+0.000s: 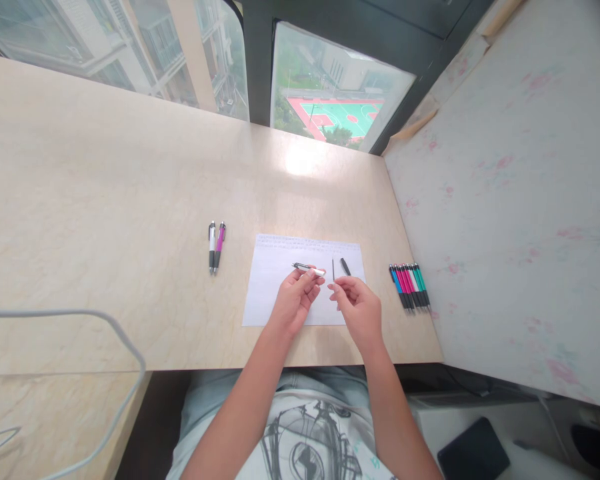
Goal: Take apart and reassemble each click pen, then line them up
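My left hand (296,297) holds the white upper barrel of a pen (316,271) between thumb and fingers, its clip end pointing left. In my right hand (359,308), thumb and fingertips pinch the lower end of a thin dark pen refill (333,268), which points away from me. Just beyond that hand, a black pen grip (345,267) lies on the sheet of paper (265,293). Both hands are over this sheet, which has rows of handwriting along its far edge.
Left of the paper lie a white pen (211,247) and a purple pen (220,247), side by side. Several coloured pens (410,287) lie in a row at the right, near the wall (505,220). A grey cable (105,317) loops over the desk's left side. Windows stand behind.
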Demonstrator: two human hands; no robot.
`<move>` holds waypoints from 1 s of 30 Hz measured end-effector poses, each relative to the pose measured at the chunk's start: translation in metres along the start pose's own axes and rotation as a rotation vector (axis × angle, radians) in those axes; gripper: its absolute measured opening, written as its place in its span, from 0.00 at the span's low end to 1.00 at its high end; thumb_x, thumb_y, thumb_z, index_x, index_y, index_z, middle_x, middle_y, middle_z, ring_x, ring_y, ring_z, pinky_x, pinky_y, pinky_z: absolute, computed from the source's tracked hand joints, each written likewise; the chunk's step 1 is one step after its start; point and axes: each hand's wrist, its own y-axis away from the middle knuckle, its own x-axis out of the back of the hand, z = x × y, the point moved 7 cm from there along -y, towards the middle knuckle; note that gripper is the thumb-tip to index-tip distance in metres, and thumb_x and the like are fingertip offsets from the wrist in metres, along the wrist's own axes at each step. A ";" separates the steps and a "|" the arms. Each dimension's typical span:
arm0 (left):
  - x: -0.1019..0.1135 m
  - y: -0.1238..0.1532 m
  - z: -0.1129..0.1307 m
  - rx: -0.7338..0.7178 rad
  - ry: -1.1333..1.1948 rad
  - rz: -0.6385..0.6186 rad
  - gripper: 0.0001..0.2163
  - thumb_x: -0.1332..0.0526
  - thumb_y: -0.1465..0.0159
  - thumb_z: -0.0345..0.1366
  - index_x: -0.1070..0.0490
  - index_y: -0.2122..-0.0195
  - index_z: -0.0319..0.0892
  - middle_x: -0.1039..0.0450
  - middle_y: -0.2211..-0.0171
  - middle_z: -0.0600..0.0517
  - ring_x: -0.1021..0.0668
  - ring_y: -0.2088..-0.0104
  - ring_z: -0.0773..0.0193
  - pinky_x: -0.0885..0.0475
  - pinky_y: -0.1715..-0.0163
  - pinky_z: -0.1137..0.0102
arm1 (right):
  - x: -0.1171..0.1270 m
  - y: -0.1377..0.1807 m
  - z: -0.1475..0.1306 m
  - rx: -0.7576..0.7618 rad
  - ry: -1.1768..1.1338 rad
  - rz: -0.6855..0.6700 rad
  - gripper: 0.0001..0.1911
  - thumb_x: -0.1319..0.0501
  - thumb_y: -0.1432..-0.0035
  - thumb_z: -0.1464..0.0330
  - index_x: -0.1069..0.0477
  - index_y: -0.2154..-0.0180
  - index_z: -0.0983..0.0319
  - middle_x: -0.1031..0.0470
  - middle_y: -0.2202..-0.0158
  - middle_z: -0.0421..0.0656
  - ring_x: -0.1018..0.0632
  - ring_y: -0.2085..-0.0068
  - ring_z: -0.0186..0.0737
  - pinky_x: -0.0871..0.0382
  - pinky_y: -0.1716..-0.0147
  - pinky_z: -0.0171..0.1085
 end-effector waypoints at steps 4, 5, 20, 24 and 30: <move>-0.004 0.002 -0.001 0.005 0.016 -0.027 0.09 0.30 0.44 0.32 0.26 0.63 0.38 0.21 0.64 0.49 0.21 0.68 0.72 0.27 0.69 0.81 | 0.000 -0.005 -0.014 0.026 -0.016 0.085 0.09 0.38 0.42 0.62 0.25 0.64 0.61 0.21 0.67 0.43 0.22 0.67 0.39 0.29 0.72 0.34; -0.005 0.003 -0.001 0.007 0.022 -0.031 0.09 0.31 0.44 0.32 0.26 0.63 0.38 0.21 0.65 0.49 0.21 0.68 0.72 0.27 0.70 0.81 | -0.001 -0.006 -0.016 0.041 0.002 0.097 0.08 0.38 0.42 0.63 0.24 0.65 0.60 0.21 0.66 0.43 0.22 0.66 0.38 0.29 0.72 0.34; -0.008 0.005 -0.002 0.032 0.069 -0.038 0.09 0.30 0.44 0.31 0.26 0.63 0.37 0.22 0.67 0.50 0.21 0.69 0.73 0.27 0.70 0.81 | -0.005 -0.007 -0.028 0.139 0.108 0.079 0.08 0.40 0.41 0.64 0.24 0.65 0.60 0.20 0.66 0.43 0.23 0.67 0.38 0.32 0.73 0.34; -0.008 0.005 -0.002 0.032 0.067 -0.051 0.08 0.31 0.44 0.31 0.25 0.63 0.37 0.22 0.67 0.50 0.21 0.69 0.72 0.26 0.70 0.81 | -0.004 -0.008 -0.028 0.142 0.121 0.069 0.08 0.40 0.41 0.64 0.24 0.65 0.60 0.20 0.66 0.43 0.23 0.67 0.39 0.31 0.72 0.34; -0.009 0.004 -0.004 0.036 0.063 -0.057 0.08 0.31 0.43 0.31 0.25 0.64 0.37 0.22 0.66 0.50 0.21 0.69 0.72 0.26 0.70 0.81 | -0.004 -0.007 -0.026 0.139 0.105 0.071 0.08 0.39 0.42 0.65 0.23 0.65 0.59 0.20 0.65 0.43 0.23 0.67 0.38 0.31 0.72 0.34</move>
